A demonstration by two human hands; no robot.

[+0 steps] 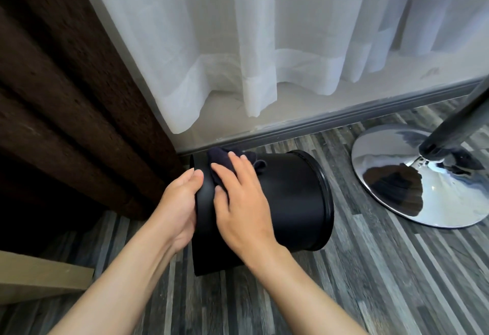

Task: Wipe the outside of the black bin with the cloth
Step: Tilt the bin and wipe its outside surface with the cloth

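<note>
The black bin [293,197] lies tipped on its side above the striped floor, one rimmed end facing right. My left hand [180,202] grips the bin's left end, thumb on top of the edge. My right hand [240,202] lies flat on the bin's side wall and presses a dark cloth [225,160] against it. The cloth bunches out past my fingertips near the bin's far upper edge. Part of the bin's left wall is hidden behind both hands.
A chrome round stool base [423,176] with a dark post stands on the floor at the right. White sheer curtains [264,43] hang behind, a dark brown drape [66,96] at the left. A grey floor rail [330,120] runs behind the bin. A pale board [39,276] sits lower left.
</note>
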